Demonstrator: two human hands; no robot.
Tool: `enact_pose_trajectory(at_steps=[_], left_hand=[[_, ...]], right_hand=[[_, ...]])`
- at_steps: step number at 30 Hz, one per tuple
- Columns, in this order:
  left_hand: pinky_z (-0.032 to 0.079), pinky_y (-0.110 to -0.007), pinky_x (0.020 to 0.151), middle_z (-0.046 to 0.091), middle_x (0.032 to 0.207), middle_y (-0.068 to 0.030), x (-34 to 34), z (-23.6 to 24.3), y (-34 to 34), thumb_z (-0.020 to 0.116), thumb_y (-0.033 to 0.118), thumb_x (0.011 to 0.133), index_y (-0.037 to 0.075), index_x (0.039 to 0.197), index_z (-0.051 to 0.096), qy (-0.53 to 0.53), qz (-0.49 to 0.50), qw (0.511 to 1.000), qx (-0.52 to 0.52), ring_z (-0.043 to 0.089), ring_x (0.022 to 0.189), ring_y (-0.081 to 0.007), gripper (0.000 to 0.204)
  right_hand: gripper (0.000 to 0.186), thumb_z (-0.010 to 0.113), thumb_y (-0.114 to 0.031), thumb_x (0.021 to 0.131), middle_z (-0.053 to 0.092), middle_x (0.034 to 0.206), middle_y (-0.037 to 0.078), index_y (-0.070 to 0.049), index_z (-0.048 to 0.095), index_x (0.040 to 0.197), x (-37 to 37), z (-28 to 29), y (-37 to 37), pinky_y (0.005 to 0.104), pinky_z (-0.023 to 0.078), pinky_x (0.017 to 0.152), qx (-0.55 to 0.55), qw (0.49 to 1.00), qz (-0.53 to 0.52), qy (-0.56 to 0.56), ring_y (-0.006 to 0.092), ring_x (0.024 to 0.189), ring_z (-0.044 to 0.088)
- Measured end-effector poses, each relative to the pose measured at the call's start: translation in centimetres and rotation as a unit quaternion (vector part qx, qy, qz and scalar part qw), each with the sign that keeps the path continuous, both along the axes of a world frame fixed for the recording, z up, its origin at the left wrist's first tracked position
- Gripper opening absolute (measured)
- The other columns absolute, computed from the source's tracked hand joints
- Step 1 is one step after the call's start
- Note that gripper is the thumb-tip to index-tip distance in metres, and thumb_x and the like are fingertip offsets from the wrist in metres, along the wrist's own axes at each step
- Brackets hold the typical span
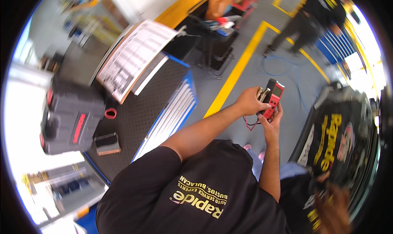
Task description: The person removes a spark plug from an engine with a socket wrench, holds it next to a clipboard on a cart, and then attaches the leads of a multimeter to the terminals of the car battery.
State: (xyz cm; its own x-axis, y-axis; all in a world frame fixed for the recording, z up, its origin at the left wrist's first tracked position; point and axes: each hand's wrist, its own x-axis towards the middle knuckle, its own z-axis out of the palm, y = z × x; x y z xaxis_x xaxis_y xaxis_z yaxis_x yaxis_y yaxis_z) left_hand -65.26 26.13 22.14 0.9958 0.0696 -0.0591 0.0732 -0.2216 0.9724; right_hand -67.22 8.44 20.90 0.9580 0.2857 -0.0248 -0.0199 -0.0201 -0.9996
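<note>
A red and black handheld tester (276,93) with a small screen and buttons is held up in front of me, tilted. My right hand (272,122) grips its lower end from below. Pressed against the tester's left side, my left hand (249,101) is closed round metal clamps (263,94), with its thumb reaching onto the tester's front. A thin red and black cable (249,124) loops down beneath the hands. The clamps are partly hidden by my fingers.
At left, a tool cabinet (135,107) bears a clipboard with papers (137,56), a grey hard case (71,117) and a small box (107,144). A covered car (331,135) stands at right. One person (311,21) is ahead; another person's blurred hand (333,209) is at lower right. A blue hose (282,58) crosses the floor.
</note>
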Motion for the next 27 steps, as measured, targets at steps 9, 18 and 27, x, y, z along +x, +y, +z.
enact_pose_trajectory(at_steps=[9, 18, 27], left_hand=[[0.055, -0.032, 0.077, 0.069, 0.100, -0.0065, -0.8, -2.3, 7.0, 0.081, 0.027, 0.086, 0.001, 0.127, 0.061, 0.090, 0.166, 0.949, -0.251, 0.067, 0.088, -0.0159, 0.053], [0.051, -0.033, 0.057, 0.064, 0.076, -0.0110, 4.4, -7.5, 8.8, 0.065, 0.015, 0.094, 0.001, 0.098, 0.059, 0.166, 0.384, 0.864, -0.281, 0.066, 0.066, -0.0212, 0.016], [0.055, -0.041, 0.072, 0.066, 0.083, -0.0102, 35.7, -8.0, 12.1, 0.063, 0.027, 0.095, 0.007, 0.093, 0.059, 0.141, 0.329, 0.769, -0.529, 0.067, 0.081, -0.0278, 0.020]], right_hand=[[0.100, 0.082, -0.001, 0.069, 0.047, 0.136, 0.013, 0.000, 0.023, 0.150, 8.4, -4.1, 4.6, 0.0375, 0.046, 0.105, 0.038, 0.991, 0.129, -0.007, 0.0222, 0.125, 0.051], [0.089, 0.075, -0.003, 0.076, 0.050, 0.132, 0.010, -0.005, 0.029, 0.151, 27.8, -3.4, -7.5, 0.0360, 0.053, 0.090, 0.064, 0.996, 0.019, 0.062, 0.0201, 0.114, 0.057], [0.069, 0.067, -0.018, 0.084, 0.054, 0.126, 0.019, -0.006, 0.037, 0.144, 48.3, 8.5, -15.5, 0.0356, 0.060, 0.061, 0.387, 0.919, -0.076, 0.009, 0.0264, 0.092, 0.066]])
